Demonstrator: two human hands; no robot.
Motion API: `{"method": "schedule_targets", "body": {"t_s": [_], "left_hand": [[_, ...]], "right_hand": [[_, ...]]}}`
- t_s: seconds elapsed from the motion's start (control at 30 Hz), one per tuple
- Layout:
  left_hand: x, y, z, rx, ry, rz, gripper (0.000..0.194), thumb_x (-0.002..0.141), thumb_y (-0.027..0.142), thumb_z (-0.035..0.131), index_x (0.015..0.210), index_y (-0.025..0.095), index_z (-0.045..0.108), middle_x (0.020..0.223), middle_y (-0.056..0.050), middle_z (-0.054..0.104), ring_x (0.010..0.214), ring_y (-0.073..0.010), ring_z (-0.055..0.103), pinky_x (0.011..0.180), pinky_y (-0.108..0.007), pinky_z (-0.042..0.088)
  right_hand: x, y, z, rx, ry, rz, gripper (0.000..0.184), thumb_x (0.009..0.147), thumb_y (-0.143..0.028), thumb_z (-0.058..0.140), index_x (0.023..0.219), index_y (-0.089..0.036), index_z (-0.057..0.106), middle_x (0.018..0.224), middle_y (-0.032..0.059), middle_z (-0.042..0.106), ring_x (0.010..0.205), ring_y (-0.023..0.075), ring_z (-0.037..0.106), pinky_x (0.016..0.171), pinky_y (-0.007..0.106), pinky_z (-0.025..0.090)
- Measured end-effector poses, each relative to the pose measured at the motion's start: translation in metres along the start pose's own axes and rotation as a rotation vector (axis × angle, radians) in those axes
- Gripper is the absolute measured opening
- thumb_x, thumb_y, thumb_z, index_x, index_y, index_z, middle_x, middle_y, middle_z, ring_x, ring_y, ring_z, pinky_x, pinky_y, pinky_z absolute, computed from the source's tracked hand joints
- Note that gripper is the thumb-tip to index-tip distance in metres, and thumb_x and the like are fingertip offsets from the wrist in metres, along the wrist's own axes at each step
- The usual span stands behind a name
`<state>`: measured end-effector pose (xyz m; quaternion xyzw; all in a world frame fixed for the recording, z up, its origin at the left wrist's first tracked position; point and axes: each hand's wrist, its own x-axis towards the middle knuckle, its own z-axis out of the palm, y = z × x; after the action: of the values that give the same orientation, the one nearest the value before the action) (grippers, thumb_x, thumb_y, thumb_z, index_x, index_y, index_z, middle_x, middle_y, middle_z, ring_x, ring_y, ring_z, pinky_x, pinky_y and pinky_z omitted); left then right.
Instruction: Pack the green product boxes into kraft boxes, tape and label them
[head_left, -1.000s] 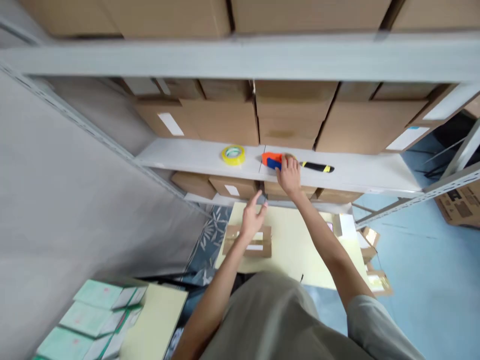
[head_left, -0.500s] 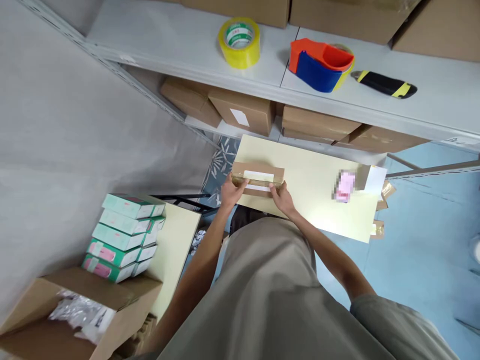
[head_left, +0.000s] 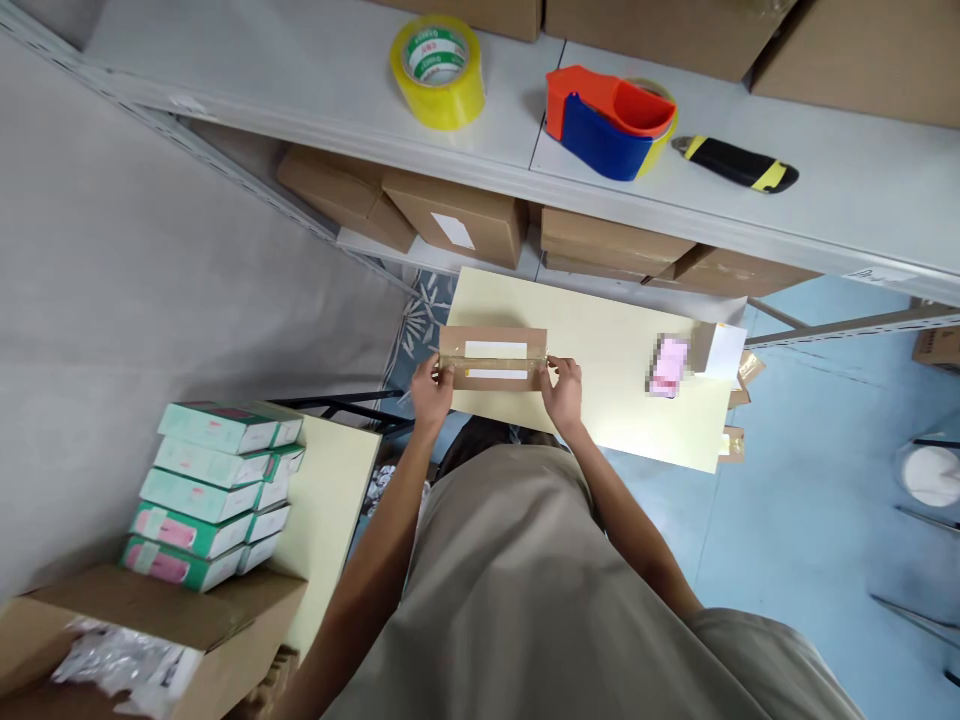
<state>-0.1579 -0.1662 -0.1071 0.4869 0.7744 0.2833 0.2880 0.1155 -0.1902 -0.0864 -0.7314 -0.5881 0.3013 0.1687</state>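
Ideally, the small carton would sit flat while both ends get equal, gentle pressure, since leaning harder on 1 side could skew the clear tape strip that runs lengthwise across its white label. The left hand grasps the left end and the right hand grasps the right, thumbs near the top face; how firmly they squeeze, I cannot tell. Thumbs smoothing outward and then down over each edge would probably avoid wrinkles. The carton is on the pale yellow table, near its left end, with a blurred pink item and a white box towards the other end. Beyond, a grey shelf bears a yellow tape roll, an orange-and-blue dispenser and a black-and-yellow cutter. To the left, stacked green boxes stand on a 2nd table behind an open carton, beside a grey wall; to the right spreads a bluish floor.
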Motion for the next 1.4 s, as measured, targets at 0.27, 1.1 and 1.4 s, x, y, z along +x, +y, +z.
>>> {"method": "schedule_targets", "body": {"t_s": [0.27,1.1,1.4], "left_hand": [[0.01,0.02,0.002,-0.145,-0.031,0.095,0.038,0.088,0.026,0.077,0.125,0.019,0.072,0.111,-0.01,0.08,0.101,-0.0248,0.078,0.099,-0.039,0.062],[-0.01,-0.021,0.014,-0.504,-0.34,0.143,0.053,0.088,0.037,0.076,0.138,0.018,0.072,0.142,-0.016,0.074,0.127,-0.03,0.073,0.112,-0.047,0.06],[-0.016,-0.046,0.016,-0.448,-0.611,0.143,0.126,0.064,0.033,0.1,0.171,0.019,0.036,0.171,-0.024,0.046,0.151,-0.041,0.054,0.121,-0.056,0.049]], "right_hand": [[0.009,0.01,-0.021,0.179,0.22,-0.029,0.039,0.108,-0.038,0.047,0.125,-0.016,0.074,0.121,0.0176,0.07,0.107,0.0293,0.065,0.097,0.044,0.056],[-0.045,0.044,-0.009,0.522,0.218,0.134,0.048,0.095,-0.063,0.061,0.117,-0.021,0.068,0.122,0.0175,0.078,0.111,0.032,0.076,0.098,0.05,0.064],[-0.068,0.053,0.019,0.64,0.12,0.276,0.124,0.06,-0.072,0.093,0.163,-0.021,0.045,0.166,0.0252,0.05,0.146,0.0417,0.056,0.115,0.056,0.055]]}}
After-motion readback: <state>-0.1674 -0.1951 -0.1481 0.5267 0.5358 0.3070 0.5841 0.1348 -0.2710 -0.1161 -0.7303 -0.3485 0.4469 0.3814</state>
